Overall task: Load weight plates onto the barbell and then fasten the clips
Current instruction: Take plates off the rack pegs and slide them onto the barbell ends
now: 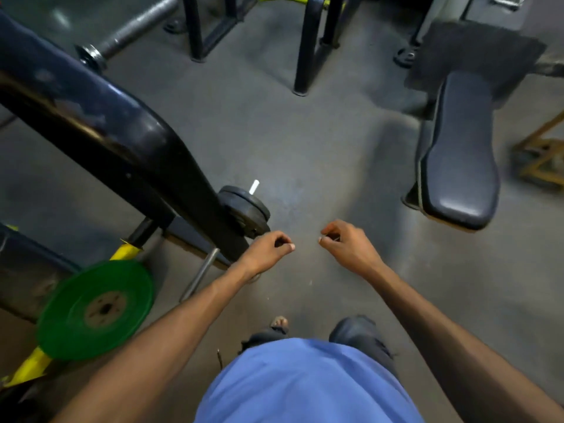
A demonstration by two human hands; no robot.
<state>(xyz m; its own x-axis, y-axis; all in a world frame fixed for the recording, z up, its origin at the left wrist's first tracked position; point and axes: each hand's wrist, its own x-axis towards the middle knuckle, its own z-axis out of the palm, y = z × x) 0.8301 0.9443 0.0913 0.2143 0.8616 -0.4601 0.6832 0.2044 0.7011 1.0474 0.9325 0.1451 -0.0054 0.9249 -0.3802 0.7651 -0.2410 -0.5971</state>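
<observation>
Both hands are hanging loosely curled over the grey floor (305, 141), the left hand (268, 250) empty; whether the right hand (348, 245) grips something, I cannot tell. Black plates (247, 209) are sitting at ten o'clock of the left hand, a green plate (97, 309) at eight.

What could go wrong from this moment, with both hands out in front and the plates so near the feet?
1. The left hand is close to the black plates and the frame; fingers may get pinched there.
2. A toe looks bare, so a dropped plate could hurt it.
3. The green plate and a thin rod sit low at the left; stepping there risks a trip.
</observation>
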